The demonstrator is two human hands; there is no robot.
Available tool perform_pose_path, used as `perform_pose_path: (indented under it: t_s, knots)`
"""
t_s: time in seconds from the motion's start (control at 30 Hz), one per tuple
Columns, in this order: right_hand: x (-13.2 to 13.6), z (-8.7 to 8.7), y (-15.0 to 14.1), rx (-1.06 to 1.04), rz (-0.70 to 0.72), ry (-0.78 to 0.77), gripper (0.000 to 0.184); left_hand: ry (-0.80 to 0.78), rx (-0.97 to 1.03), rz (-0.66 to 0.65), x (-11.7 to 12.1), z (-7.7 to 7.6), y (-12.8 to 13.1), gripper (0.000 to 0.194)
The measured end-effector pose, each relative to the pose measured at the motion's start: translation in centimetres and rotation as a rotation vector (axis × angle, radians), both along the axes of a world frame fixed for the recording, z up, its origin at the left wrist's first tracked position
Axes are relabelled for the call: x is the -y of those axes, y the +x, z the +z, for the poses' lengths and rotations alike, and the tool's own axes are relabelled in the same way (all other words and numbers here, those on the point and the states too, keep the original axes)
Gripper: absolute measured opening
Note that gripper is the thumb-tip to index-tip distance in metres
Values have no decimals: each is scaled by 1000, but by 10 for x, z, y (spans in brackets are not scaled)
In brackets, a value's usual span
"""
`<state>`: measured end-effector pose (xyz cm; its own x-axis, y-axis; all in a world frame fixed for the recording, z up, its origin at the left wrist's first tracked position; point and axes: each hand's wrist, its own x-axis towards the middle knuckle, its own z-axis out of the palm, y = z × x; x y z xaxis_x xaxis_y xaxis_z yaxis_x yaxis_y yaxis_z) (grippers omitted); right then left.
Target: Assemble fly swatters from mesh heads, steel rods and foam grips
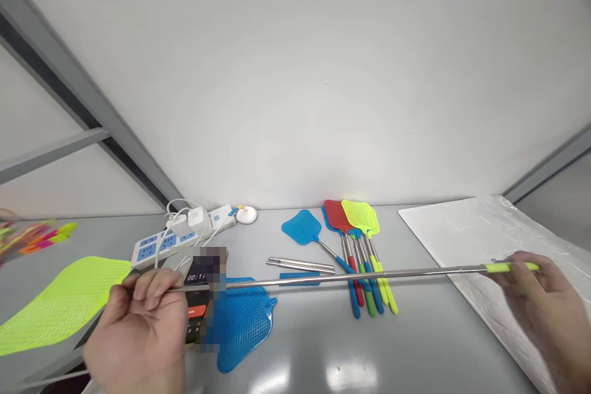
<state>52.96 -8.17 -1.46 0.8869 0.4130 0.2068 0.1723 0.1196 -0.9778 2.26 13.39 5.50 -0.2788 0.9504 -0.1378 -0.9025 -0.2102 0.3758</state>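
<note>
A fly swatter with a telescopic metal rod (341, 277) stretches across the view, drawn out long. My left hand (143, 326) is closed round the rod's left end, close to the yellow-green mesh head (69, 301). At the other end, my right hand (540, 295) grips the yellow-green handle (501, 267). Below the rod lies a loose blue swatter head (244, 326). Beyond it are bare metal rods (300, 263) and a blue handle piece (298, 279), partly crossed by the rod.
Several swatters with red, yellow and blue heads (361, 215) lie bunched at the back, beside a single blue swatter (302, 227). A power strip (152, 246) with cables, a white round object (246, 215) and a phone (196, 308) are at left. White plastic sheeting (462, 234) covers the right side.
</note>
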Motion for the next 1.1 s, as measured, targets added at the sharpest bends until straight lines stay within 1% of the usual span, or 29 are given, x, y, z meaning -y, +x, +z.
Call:
perform_pose_path:
  t_s: [0.03, 0.07, 0.1, 0.17, 0.23, 0.3, 0.37, 0.43, 0.5, 0.57, 0.67, 0.73, 0.8, 0.87, 0.93, 1.03, 1.1]
  knots:
    - [-10, -1, -10, -223, 27, 181, 17, -16, -15, 13, 1, 0, 1, 38]
    - [-19, -2, -21, -385, 36, 269, 18, -22, -33, 39, 3, 0, 2, 41]
    - [-28, -4, -31, -495, 63, 309, 18, -22, -53, 56, 4, 1, 3, 45]
    - [-42, -6, -47, -608, 68, 324, 11, -11, -81, 79, 6, 2, 3, 51]
    - [-52, -5, -58, -636, 30, 345, 4, -9, -80, 83, 9, 4, 1, 48]
    - [-57, -2, -65, -630, -46, 387, 16, -16, -65, 97, 11, 4, -1, 44]
    - [-64, 3, -74, -614, -120, 410, 26, -34, -60, 135, 14, 3, 0, 44]
    - [-72, 7, -90, -616, -155, 420, 29, -53, -62, 169, 19, 0, 9, 46]
    - [-84, 10, -117, -635, -135, 431, 25, -70, -68, 167, 25, -5, 28, 44]
    - [-95, 12, -153, -668, -56, 439, 20, -69, -93, 117, 33, -10, 55, 38]
    - [-105, 13, -212, -695, 30, 450, 19, -4, -207, 52, 50, -18, 94, 36]
    - [-108, 13, -244, -716, 65, 431, 20, 29, -260, 1, 64, -22, 112, 35]
    - [-107, 16, -264, -733, 93, 413, 21, 20, -285, -52, 79, -25, 122, 35]
    - [-106, 20, -274, -729, 114, 419, 23, -9, -290, -87, 90, -28, 126, 35]
    - [-105, 25, -277, -715, 136, 438, 25, -24, -297, -102, 96, -28, 126, 35]
    - [-104, 31, -276, -719, 193, 442, 25, -13, -337, -99, 97, -28, 123, 33]
    - [-103, 31, -276, -740, 241, 433, 24, 26, -371, -91, 95, -26, 119, 32]
